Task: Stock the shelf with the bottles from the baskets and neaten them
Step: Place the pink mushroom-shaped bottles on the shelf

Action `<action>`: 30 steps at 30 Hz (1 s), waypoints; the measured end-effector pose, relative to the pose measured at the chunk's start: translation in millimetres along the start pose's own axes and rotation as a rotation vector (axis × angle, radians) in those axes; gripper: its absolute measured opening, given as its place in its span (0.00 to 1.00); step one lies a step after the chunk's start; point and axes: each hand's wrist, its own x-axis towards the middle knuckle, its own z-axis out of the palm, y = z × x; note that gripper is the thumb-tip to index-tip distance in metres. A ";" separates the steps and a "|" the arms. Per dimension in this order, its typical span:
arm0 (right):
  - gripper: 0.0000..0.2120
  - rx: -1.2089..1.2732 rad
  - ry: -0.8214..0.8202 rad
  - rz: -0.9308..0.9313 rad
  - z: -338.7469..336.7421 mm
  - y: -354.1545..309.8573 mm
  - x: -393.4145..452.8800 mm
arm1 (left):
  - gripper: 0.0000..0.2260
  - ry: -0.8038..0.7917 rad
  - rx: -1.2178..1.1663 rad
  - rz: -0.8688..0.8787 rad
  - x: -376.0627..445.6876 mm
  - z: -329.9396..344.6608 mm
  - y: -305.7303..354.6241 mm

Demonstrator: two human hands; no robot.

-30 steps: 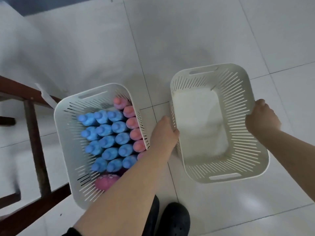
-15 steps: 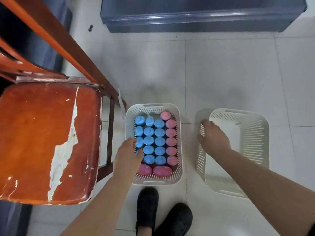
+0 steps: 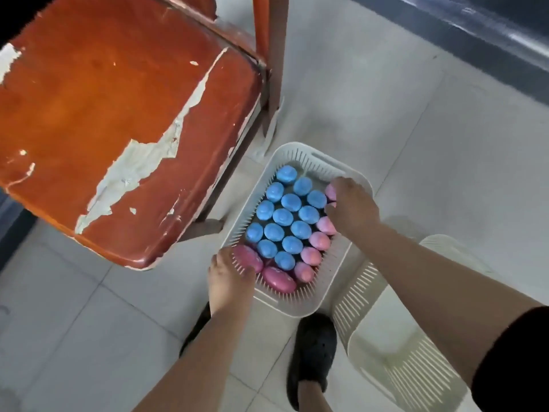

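Since the full basket (image 3: 297,304) lies with its long axis running from my near left to the far right, my two hands sit at opposite ends of that line, and that is what the lift will turn on. It rests on the tiled floor (image 3: 416,144), just right of the worn red chair (image 3: 118,114), packed with upright blue-capped bottles (image 3: 282,217), a row of pink-capped bottles (image 3: 319,240) along its right side, and two pink bottles lying flat (image 3: 279,279) at the near end. My left hand (image 3: 230,278) grips the near-left rim, fingers curled over the edge. My right hand (image 3: 352,208) is on the far-right rim, over the pink caps (whether it grips the rim or a bottle I cannot tell from this angle). Judging by that diagonal hold, the load should come up level only if both ends rise together. Touching the basket's right side, the empty basket (image 3: 386,352) stands near my dark shoe (image 3: 312,352), so I would step carefully.
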 end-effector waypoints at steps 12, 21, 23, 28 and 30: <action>0.36 -0.293 0.056 -0.148 61.7 16.4 99.0 | 0.16 0.010 -0.666 -0.782 7.4 99.1 -57.2; 0.15 -0.115 0.006 -0.062 56.1 10.1 143.7 | 0.10 0.095 -0.862 -0.837 31.8 113.8 -80.3; 0.15 -0.114 -0.044 -0.054 56.4 12.4 137.9 | 0.11 0.109 -0.884 -0.834 35.6 109.5 -81.3; 0.19 -0.057 -0.018 -0.048 55.7 21.9 109.5 | 0.09 0.143 -0.810 -0.764 39.3 73.7 -91.1; 0.21 -0.026 -0.020 -0.001 54.0 21.9 88.1 | 0.09 0.150 -0.761 -0.745 33.5 56.3 -98.5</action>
